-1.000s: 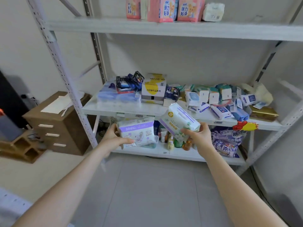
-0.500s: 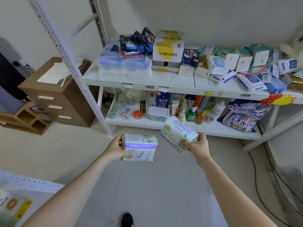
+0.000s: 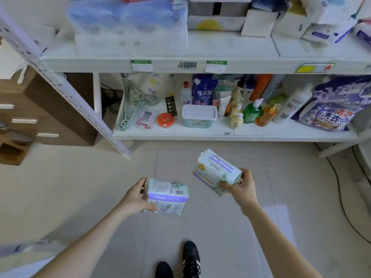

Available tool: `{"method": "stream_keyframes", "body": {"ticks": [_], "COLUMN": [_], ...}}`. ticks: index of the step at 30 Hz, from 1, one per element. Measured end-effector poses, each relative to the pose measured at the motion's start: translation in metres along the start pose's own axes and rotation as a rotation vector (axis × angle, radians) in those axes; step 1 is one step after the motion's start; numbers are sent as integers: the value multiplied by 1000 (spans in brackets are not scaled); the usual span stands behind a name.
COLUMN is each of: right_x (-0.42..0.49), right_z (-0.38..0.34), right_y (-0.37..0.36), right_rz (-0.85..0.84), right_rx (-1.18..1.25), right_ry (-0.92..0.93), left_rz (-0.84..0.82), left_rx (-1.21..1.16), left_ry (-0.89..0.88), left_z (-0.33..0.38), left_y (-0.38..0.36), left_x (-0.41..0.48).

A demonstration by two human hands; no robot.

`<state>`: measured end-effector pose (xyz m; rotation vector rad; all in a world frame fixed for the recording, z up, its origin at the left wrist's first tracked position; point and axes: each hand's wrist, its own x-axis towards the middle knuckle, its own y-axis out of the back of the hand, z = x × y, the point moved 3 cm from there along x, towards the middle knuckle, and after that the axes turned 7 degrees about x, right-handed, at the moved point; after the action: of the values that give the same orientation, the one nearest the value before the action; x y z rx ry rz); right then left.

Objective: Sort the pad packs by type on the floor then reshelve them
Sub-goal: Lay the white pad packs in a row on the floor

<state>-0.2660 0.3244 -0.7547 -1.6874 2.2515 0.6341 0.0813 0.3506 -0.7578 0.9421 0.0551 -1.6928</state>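
Note:
My left hand grips a white and purple pad pack by its left end, held level above the tiled floor. My right hand pinches a second white pad pack with purple stripes at its right end; this pack tilts up to the left. Both packs hang low over the floor in front of the white shelf unit. More boxes and packs sit on the middle shelf, cut off by the top edge of the view.
The bottom shelf holds hangers, a lidded tub, bottles and detergent bags. A brown drawer cabinet stands at left beside the slanted shelf post. A black cable runs along the floor at right. My black shoes are below.
Both hands have lowered the two packs from shelf height down towards the floor. The view has tilted downward, and my shoes have come into sight.

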Motion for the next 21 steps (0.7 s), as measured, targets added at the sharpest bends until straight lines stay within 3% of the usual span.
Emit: {"method": "stream_keyframes", "body": {"ticks": [21], "right_x": [281], "right_z": [303], "right_y": [-192], "right_rz": [-351], "right_rx": [-68], "right_ry": [118], "left_rz": [-19], "left_rx": [-161], "left_ry": [-90], "left_z": [-283], "left_y": [-147], "left_x": [321]}}
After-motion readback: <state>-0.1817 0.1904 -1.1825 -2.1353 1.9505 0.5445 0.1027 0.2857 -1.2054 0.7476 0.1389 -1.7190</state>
